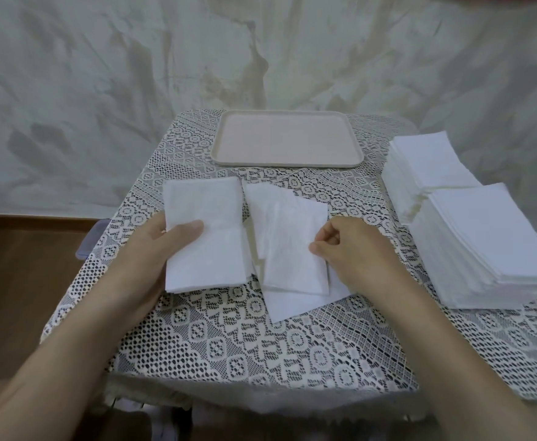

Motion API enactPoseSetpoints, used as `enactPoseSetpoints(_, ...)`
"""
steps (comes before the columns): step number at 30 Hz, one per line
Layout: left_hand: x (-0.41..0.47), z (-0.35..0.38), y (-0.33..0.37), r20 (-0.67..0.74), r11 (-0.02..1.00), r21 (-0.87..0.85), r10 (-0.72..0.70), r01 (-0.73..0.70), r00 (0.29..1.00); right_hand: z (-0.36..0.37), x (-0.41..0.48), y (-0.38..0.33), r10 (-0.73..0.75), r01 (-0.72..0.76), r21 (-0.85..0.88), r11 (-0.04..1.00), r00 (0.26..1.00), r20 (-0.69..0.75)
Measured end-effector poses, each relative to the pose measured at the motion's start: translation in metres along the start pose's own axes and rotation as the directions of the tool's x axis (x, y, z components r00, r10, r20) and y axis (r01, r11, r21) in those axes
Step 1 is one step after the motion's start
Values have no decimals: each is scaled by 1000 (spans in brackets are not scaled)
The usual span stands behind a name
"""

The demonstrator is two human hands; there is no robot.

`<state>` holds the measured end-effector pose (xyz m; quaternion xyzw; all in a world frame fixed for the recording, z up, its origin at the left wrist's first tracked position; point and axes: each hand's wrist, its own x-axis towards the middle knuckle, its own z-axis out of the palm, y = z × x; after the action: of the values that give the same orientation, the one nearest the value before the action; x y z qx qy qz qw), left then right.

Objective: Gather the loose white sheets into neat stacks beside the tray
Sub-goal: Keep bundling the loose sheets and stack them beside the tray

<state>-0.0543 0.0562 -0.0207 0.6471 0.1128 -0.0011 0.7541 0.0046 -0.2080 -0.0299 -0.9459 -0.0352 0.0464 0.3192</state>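
A small pile of white sheets (pixel 208 237) lies left of the table's middle. My left hand (pixel 155 249) grips its left edge, thumb on top. To its right, a few loose white sheets (pixel 292 246) lie overlapping and askew. My right hand (pixel 349 249) pinches the right edge of the top loose sheet between thumb and curled fingers. A pale pink tray (pixel 287 160) sits at the far middle of the table with nothing on it.
Two tall stacks of white sheets (pixel 470 237) stand along the table's right side, one behind the other. A lace cloth (pixel 260 345) covers the small table. Behind it hangs a wrinkled grey-white backdrop. Brown floor shows at left.
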Motion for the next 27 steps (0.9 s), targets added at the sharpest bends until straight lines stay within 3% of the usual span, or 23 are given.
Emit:
enactPoseSetpoints(6,-1,3,1,-2,1000,7,0,0,1000,0,3,-1,-75,82,-135,987,995,60)
enactPoseSetpoints(13,-1,5,2,14,1000,-14,-1,1,1000,-14,-4,2,-205,203,-98,974,979,-15)
enactPoseSetpoints(18,-1,6,1,16,1000,-16,-12,12,1000,-13,-2,9,-165,169,192,967,986,-34)
enactPoseSetpoints(22,-2,5,1,24,1000,-9,-12,13,1000,-3,3,6,-10,-4,533,846,1000,24)
enactPoseSetpoints(24,-1,4,1,21,1000,-13,-15,15,1000,-4,1,1,31,-65,597,800,997,67)
enactPoseSetpoints(27,0,4,1,20,1000,-17,-22,22,1000,-7,-3,-2,2,-57,569,820,995,97)
